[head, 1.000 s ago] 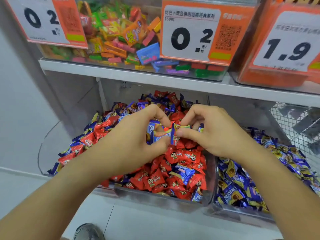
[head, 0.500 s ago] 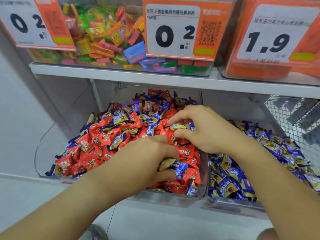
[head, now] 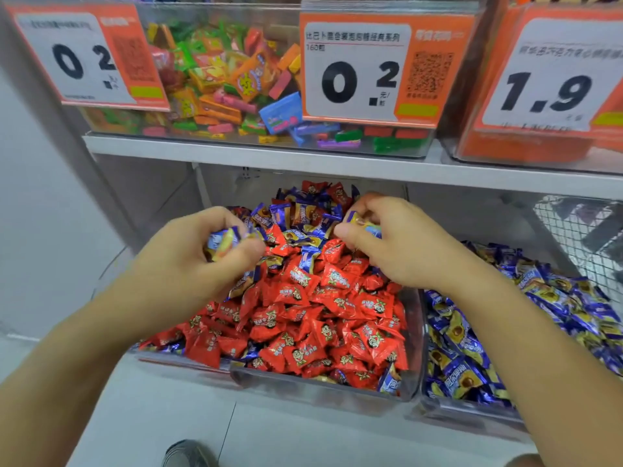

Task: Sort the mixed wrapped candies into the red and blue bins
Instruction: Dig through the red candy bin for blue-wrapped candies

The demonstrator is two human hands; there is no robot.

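While both hover over red bin (head: pixel 320 387), left hand (head: pixel 188 264) grips blue candies (head: pixel 220 242), blurry; right hand (head: pixel 401 244) pinches blue candy (head: pixel 365 225).

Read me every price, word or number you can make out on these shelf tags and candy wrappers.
"0.2": left orange price tag, upper bin.
"0.2" and "160": middle orange price tag, same bin.
"1.9": right orange price tag.
Chinese lines and QR codes on the tags: too blurred.
Print on red candies and blue candies: unreadable.
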